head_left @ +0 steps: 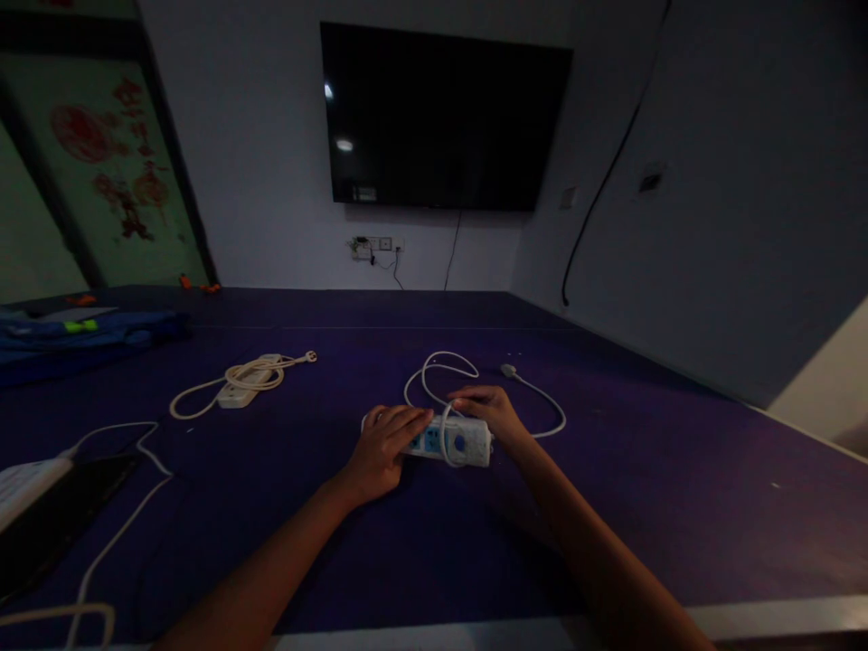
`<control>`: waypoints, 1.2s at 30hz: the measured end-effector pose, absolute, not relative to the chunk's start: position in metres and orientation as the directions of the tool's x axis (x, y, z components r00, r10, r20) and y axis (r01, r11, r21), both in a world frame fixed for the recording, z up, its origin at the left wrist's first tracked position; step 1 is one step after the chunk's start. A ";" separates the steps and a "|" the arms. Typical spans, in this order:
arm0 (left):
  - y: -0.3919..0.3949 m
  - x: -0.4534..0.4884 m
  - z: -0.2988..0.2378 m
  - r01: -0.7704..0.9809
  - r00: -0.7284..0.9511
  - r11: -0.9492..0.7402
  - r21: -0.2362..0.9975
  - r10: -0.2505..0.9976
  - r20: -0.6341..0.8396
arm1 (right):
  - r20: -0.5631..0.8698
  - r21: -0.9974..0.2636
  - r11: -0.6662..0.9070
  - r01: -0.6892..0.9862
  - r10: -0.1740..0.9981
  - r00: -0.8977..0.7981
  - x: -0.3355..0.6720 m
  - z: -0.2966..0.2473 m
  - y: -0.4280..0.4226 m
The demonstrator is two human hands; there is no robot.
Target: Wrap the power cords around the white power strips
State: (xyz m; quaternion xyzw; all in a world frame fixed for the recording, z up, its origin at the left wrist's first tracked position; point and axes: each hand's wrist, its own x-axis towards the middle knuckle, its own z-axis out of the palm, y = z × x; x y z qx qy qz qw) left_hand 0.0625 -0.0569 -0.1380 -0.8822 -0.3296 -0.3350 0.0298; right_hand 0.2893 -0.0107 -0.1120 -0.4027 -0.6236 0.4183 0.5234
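Note:
A white power strip (475, 440) with blue sockets lies on the purple tabletop (434, 551) in front of me. My left hand (386, 449) is wrapped over its left end and hides part of the sockets. Around the strip's right half runs a loop of its white cord (444, 438). My right hand (489, 411) is above the strip's right end, with thumb and fingers closed on the cord. The rest of the cord curls behind the strip, then bends right to its plug (508, 371).
Left of centre lies another power strip (235, 395) with its cord coiled over it. A dark flat device (64, 515), a white strip (31, 484) and cables are at the near left. Blue cloth (88, 334) lies farther back. A television (444, 117) hangs on the wall.

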 end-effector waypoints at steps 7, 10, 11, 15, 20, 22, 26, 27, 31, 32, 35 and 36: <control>-0.057 0.067 -0.141 0.632 0.334 -0.706 0.321 0.621 0.709 | 0.456 -0.885 0.457 0.091 0.890 -0.034 0.258 -0.133 -0.017; -0.055 0.065 -0.143 0.713 0.202 -0.622 0.323 0.624 0.755 | 0.539 -0.793 0.534 0.294 0.839 -0.070 0.237 -0.138 -0.024; -0.054 0.065 -0.143 0.740 0.179 -0.597 0.308 0.617 0.766 | 0.548 -0.763 0.542 0.352 0.831 -0.092 0.233 -0.138 -0.027; -0.054 0.064 -0.145 0.821 0.148 -0.521 0.234 0.589 0.794 | 0.548 -0.713 0.548 0.437 0.825 -0.139 0.226 -0.132 -0.037; -0.055 0.065 -0.148 0.861 0.110 -0.461 0.215 0.582 0.806 | 0.497 -0.712 0.517 0.475 0.849 -0.179 0.227 -0.129 -0.040; -0.056 0.065 -0.148 0.865 0.098 -0.452 0.218 0.579 0.809 | 0.479 -0.700 0.513 0.497 0.853 -0.205 0.227 -0.131 -0.039; -0.056 0.064 -0.147 0.857 0.073 -0.454 0.244 0.574 0.815 | 0.445 -0.686 0.520 0.510 0.853 -0.271 0.227 -0.133 -0.037; -0.055 0.064 -0.147 0.853 0.068 -0.457 0.250 0.574 0.816 | 0.441 -0.683 0.522 0.511 0.852 -0.282 0.228 -0.133 -0.038; -0.053 0.064 -0.147 0.843 0.065 -0.471 0.261 0.569 0.819 | 0.437 -0.655 0.528 0.541 0.848 -0.299 0.230 -0.131 -0.038; -0.052 0.064 -0.147 0.841 0.057 -0.471 0.266 0.567 0.822 | 0.427 -0.654 0.520 0.549 0.853 -0.299 0.231 -0.131 -0.038; -0.047 0.063 -0.148 0.815 0.019 -0.491 0.308 0.553 0.833 | 0.351 -0.719 0.459 0.522 0.888 -0.296 0.234 -0.133 -0.034; -0.046 0.062 -0.148 0.800 0.001 -0.502 0.329 0.550 0.835 | 0.326 -0.748 0.438 0.499 0.897 -0.298 0.235 -0.134 -0.033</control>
